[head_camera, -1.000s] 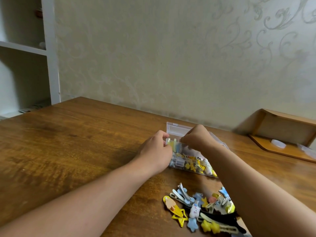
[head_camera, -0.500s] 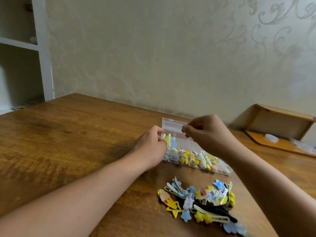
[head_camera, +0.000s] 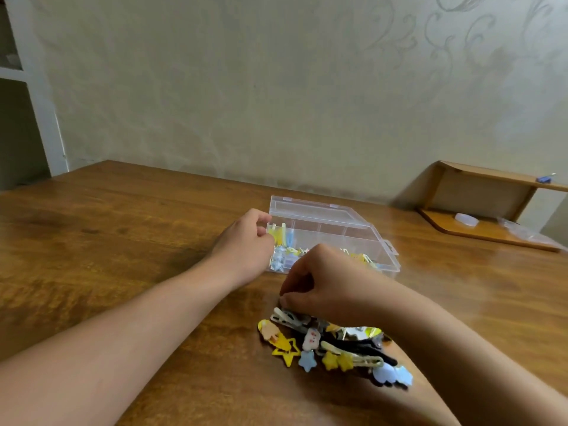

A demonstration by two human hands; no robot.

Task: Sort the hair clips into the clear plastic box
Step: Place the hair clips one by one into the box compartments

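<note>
On a brown, glossy wooden table (head_camera: 129, 241) set against a pale wall with a faint scroll pattern (head_camera: 307, 87), a person works bare-handed over a heap of small hair clips. The clear plastic compartment box (head_camera: 332, 229) lies open past the middle of the table, its transparent lid (head_camera: 310, 207) tipped back toward the wall; yellow, blue and white clips show in its near and left compartments, while the far compartments look bare. The left hand (head_camera: 246, 244) rests at the box's left end, fingers curled against the corner wall, apparently holding the box there, though how firm the hold is cannot be told. The right hand (head_camera: 322, 287) hangs just in front of the box, over the far edge of the loose pile of coloured hair clips (head_camera: 332, 345), its fingers curled downward with the tips drawn together at the top of the heap; whether they have a clip pinched cannot be told, since the fingertips are blurred. The pile lies near the table's front edge, apart from the box, and includes a yellow star-shaped clip (head_camera: 287, 352), a pale blue star clip (head_camera: 307, 361), a white clip with a small face (head_camera: 312, 339) and a long black clip (head_camera: 368, 348). At the far right stands a low wooden corner shelf (head_camera: 479, 229)
</note>
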